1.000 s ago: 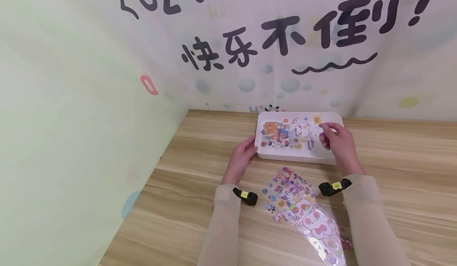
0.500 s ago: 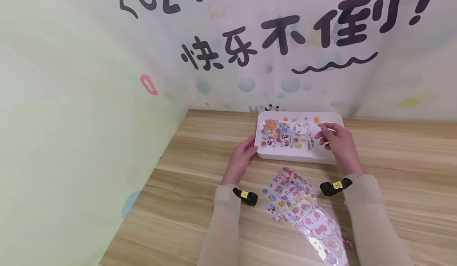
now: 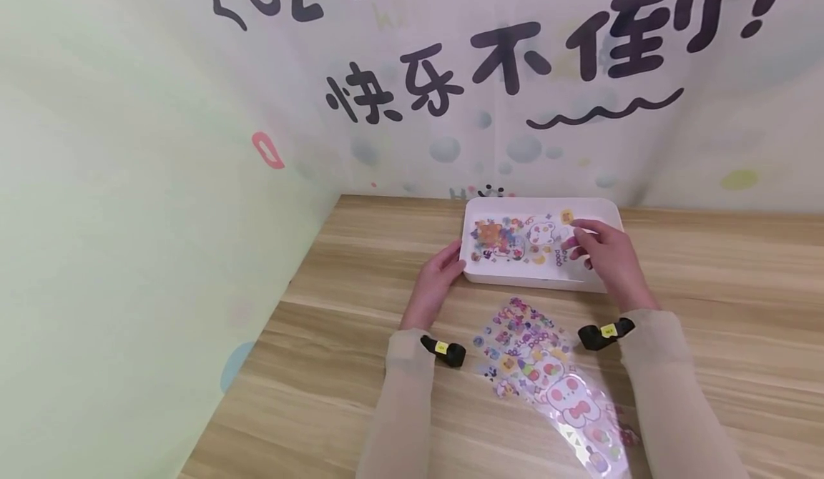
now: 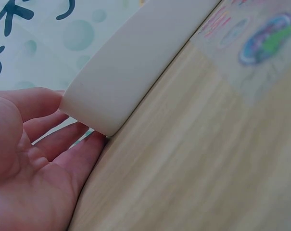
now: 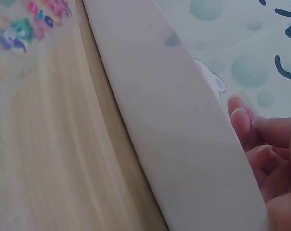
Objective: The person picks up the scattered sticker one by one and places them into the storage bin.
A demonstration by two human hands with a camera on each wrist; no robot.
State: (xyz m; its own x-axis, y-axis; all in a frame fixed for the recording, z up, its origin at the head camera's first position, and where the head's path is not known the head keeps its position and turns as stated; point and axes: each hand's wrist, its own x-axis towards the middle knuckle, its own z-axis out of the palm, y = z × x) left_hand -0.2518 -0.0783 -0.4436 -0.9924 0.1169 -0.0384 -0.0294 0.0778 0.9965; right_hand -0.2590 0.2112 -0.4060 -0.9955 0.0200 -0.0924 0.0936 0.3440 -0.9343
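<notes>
My left hand (image 3: 434, 279) rests against the left end of a shallow white tray (image 3: 515, 277), its fingers touching the end wall. In the left wrist view those fingers (image 4: 58, 139) lie fairly straight at the tray corner, their tips partly hidden. Over the right part of the tray, my right hand (image 3: 605, 254) is bent with thumb and finger together. They pinch a small pink sticker (image 5: 250, 114), mostly covered by the fingertips. Inside the tray lie cartoon stickers: an orange bear (image 3: 491, 234), a white bear (image 3: 542, 234) and several small ones.
Clear sheets of cartoon stickers (image 3: 573, 400) lie on the wooden table (image 3: 360, 279) in front of the tray, between the forearms. A printed wall cloth (image 3: 412, 157) rises close behind the tray. Another pale wall (image 3: 129, 250) stands at the left.
The right hand has shifted slightly left over the tray, its fingers moving and the pink sticker turning in them. The orange bear sticker looks lower in the tray. The left hand has stayed put.
</notes>
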